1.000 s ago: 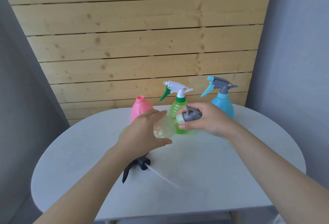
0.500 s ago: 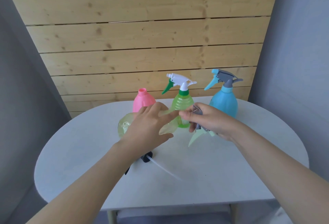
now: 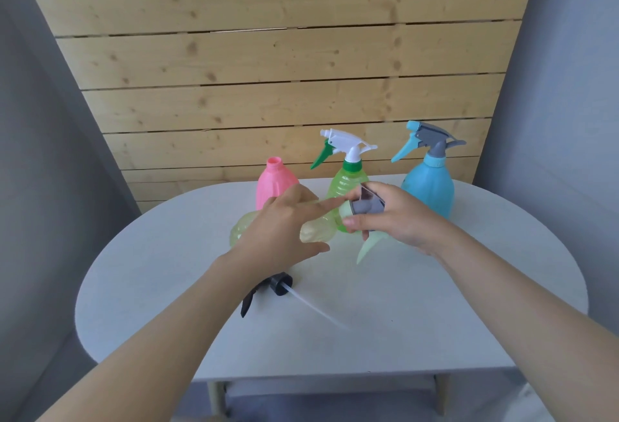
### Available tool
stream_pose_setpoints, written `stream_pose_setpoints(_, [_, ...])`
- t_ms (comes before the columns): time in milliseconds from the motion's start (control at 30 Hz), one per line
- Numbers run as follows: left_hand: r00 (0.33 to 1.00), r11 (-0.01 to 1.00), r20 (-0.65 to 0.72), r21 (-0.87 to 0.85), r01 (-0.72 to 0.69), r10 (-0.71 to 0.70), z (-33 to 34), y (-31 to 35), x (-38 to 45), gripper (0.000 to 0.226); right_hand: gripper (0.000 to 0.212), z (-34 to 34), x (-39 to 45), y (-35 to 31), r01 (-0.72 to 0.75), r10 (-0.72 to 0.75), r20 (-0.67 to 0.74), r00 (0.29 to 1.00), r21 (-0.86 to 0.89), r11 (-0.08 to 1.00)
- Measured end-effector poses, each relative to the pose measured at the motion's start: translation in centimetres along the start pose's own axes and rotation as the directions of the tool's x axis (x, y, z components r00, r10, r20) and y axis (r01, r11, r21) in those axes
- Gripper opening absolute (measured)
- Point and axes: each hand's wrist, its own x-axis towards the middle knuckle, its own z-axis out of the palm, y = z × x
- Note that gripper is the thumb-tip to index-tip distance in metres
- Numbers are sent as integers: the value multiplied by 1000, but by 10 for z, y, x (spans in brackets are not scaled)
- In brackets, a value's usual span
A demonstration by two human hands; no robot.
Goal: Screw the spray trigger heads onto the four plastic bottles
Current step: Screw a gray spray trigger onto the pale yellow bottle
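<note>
My left hand [image 3: 284,230] holds a pale yellow see-through bottle [image 3: 242,232] on its side just above the table. My right hand [image 3: 398,217] grips a grey trigger head [image 3: 366,205] at that bottle's neck; its pale green lever [image 3: 368,247] points down. Behind stand a pink bottle [image 3: 273,183] with an open neck, a green bottle [image 3: 345,182] wearing a white and green head [image 3: 345,145], and a blue bottle [image 3: 432,188] wearing a grey and blue head [image 3: 428,140]. A black trigger head [image 3: 268,287] with a clear tube [image 3: 315,309] lies loose under my left forearm.
The round white table [image 3: 435,304] stands against a wooden plank wall [image 3: 284,69], with grey walls on both sides. The three standing bottles line the table's far edge.
My right hand has turned the grey trigger head on the bottle's neck, so its pale green lever now hangs downward. My left hand keeps its hold on the bottle.
</note>
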Motion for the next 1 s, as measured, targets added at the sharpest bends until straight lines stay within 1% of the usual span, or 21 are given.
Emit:
stream_pose_setpoints(67, [1000, 1000, -23, -18, 1, -2, -1, -1, -1, 76, 16, 0, 1, -1, 0, -1, -61, 998, -26, 1000])
stream_pose_setpoints(100, [1000, 1000, -24, -10, -2, 1, -1, -1, -1, 76, 19, 2, 0, -2, -24, 18, -99, 995, -54, 998])
stream_pose_setpoints(133, [1000, 1000, -18, 5, -5, 5, -1, -2, -1, 78, 28, 3, 0, -1, -50, 36, -128, 991, -107, 993])
stream_pose_setpoints(167, [1000, 1000, -6, 20, 1, -1, -1, -3, -1, 79, 37, 4, 0, 0, -75, 50, -145, 988, -171, 982])
stream_pose_setpoints(200, [1000, 999, 6, 32, 17, -17, -1, -5, -1, 80, 40, 6, 0, 2, -89, 59, -140, 988, -214, 973])
stream_pose_setpoints(233, [999, 999, 14, 39, 37, -37, 0, -6, -2, 80, 38, 7, 0, 3, -89, 68, -107, 992, -208, 974])
stream_pose_setpoints(300, [998, 997, 6, 47, 64, -65, 0, -8, -3, 80, 22, 9, -1, 3, -80, 80, -3, 997, -66, 995])
stream_pose_setpoints(333, [997, 996, -3, 50, 73, -73, -1, -9, -3, 80, 27, 8, -1, 4, -64, 64, 15, 998, 7, 998])
stream_pose_setpoints(367, [997, 996, -10, 46, 77, -77, -2, -8, -4, 80, 32, 7, -1, 5, -42, 41, 16, 999, 39, 998])
stream_pose_setpoints(400, [997, 997, -12, 30, 77, -77, -4, -7, -4, 81, 31, 7, -1, 4, -24, 23, 7, 1000, 20, 1000])
stream_pose_setpoints(467, [997, 997, 1, -25, 71, -71, -6, -6, -5, 80, 20, 9, -2, 1, -39, 38, -18, 999, -49, 998])
stream_pose_setpoints(500, [998, 997, 13, -42, 64, -63, -7, -6, -6, 78, 21, 11, -2, 1, -71, 68, -37, 997, -88, 994])
stream_pose_setpoints(567, [998, 998, 40, -36, 48, -46, -8, -5, -7, 75, 31, 12, -2, 2, -123, 117, -51, 992, -151, 981])
stream_pose_setpoints(600, [998, 999, 49, -22, 43, -42, -9, -5, -7, 73, 30, 13, -1, 3, -119, 115, -38, 993, -137, 983])
stream_pose_setpoints(667, [998, 999, 49, -6, 35, -35, -8, -5, -7, 69, 26, 14, -2, 4, -67, 68, 13, 998, -35, 997])
stream_pose_setpoints(733, [998, 999, 39, -31, 45, -44, -9, -4, -6, 66, 26, 12, -1, 6, -10, 10, 1, 1000, 42, 999])
stream_pose_setpoints(800, [998, 998, 38, -30, 46, -45, -9, -3, -6, 65, 12, 13, 0, 6, -3, 3, -55, 998, -2, 1000])
stream_pose_setpoints(833, [998, 999, 43, -22, 39, -38, -9, -3, -6, 64, 14, 15, 0, 5, -23, 18, -96, 995, -47, 999])
stream_pose_setpoints(900, [998, 1000, 59, -13, 23, -23, -8, -3, -5, 65, 35, 17, 0, 3, -69, 43, -159, 986, -163, 984])
stream_pose_setpoints(933, [998, 1000, 66, -9, 22, -22, -7, -3, -6, 66, 38, 17, 0, 2, -86, 56, -155, 986, -192, 978])
stream_pose_setpoints(1000, [997, 999, 63, 4, 36, -36, -5, -5, -6, 69, 27, 17, -2, 1, -96, 89, -61, 994, -126, 987])
